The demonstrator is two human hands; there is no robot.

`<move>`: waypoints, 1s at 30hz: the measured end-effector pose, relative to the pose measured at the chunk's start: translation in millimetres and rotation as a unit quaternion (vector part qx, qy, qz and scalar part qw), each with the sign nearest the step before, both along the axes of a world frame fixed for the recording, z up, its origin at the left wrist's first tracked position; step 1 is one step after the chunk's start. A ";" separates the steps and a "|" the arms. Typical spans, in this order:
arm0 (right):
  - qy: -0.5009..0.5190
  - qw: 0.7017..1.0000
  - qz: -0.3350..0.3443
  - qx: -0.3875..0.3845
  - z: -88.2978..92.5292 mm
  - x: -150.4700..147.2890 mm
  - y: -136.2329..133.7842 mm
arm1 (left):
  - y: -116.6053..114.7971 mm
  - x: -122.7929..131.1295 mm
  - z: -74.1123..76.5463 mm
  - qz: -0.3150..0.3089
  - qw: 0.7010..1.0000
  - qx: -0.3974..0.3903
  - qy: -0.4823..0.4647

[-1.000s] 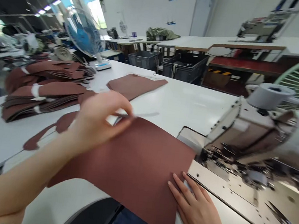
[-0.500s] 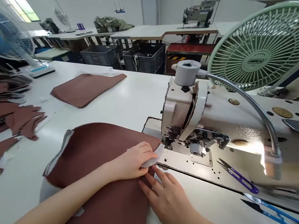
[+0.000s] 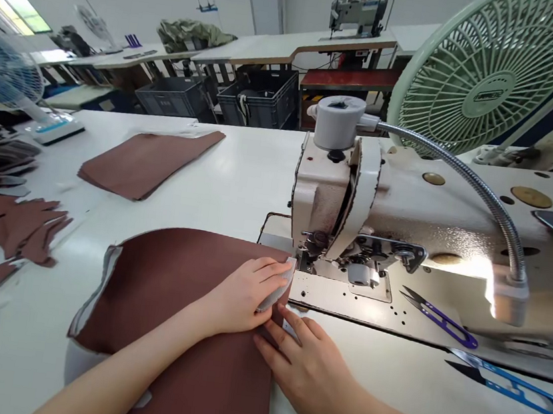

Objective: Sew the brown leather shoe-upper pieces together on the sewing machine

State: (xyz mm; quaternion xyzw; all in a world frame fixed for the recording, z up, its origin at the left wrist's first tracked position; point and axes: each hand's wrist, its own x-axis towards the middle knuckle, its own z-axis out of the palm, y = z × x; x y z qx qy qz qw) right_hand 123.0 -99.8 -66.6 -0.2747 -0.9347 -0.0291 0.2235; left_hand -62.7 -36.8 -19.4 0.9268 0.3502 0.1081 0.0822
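Note:
My left hand [image 3: 248, 294] lies on a brown fabric piece [image 3: 176, 282], its fingers curled over a light grey ribbed strip [image 3: 279, 291] at the right edge. The strip's upper end sits just beside the needle area of the sewing machine [image 3: 327, 240]. With fingers stretched out and slightly spread, my right hand [image 3: 310, 362] rests its fingertips on the brown fabric's edge, close to my left thumb. My right thumb is hidden. At its left end the fabric curves up, showing a grey-white underside [image 3: 94, 299].
Purple thread snips [image 3: 444, 321] lie on the machine bed, with blue snips [image 3: 511, 387] nearer me. Brown panels [image 3: 151, 161] are stacked at the back left; cut pieces [image 3: 26, 230] pile up far left. A green fan [image 3: 487, 92] stands behind the machine.
The grey strip has swung from sticking out past the fabric's edge to lying more along it, under my left fingers. The whole view has shifted slightly; my right hand stays nearly in place.

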 end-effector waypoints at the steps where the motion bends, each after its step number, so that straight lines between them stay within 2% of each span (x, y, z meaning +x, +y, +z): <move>1: -0.003 1.000 0.002 -0.003 -0.3 0.1 0.1 | 0.3 0.0 -0.2 -0.002 1.000 0.000 -0.002; 11: -0.022 1.000 0.010 -0.020 3.2 4.5 2.0 | 3.3 0.6 -2.1 -0.002 1.000 -0.007 -0.015; 18: -0.026 1.000 -0.008 -0.002 11.3 15.4 9.1 | 11.1 13.4 -2.8 -0.004 1.000 -0.015 -0.007; 30: 0.004 1.000 -0.027 0.006 5.7 24.8 6.3 | 16.6 24.2 -3.1 -0.009 1.000 -0.028 -0.009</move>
